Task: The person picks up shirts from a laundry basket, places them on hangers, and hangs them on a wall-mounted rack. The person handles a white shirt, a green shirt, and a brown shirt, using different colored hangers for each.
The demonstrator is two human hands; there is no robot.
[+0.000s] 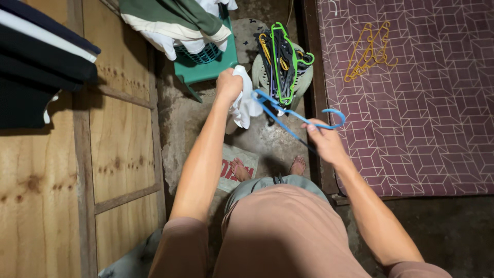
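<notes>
Over floor, left hand (228,85) grip clutching white cloth (244,103), right hand (323,140) pinching blue hanger (288,114), hangers in pale basket (304,82).

printed sheet (237,167) | floor, underfoot | white-red, perhaps cardboard

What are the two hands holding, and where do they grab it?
The left hand grips a white cloth bunched at its top. The right hand holds a blue hanger near its hook end.

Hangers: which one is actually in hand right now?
The blue hanger, held by the right hand near its hook. The yellow hangers lie on the patterned mattress; the green and dark ones sit bundled in the pale basket.
</notes>
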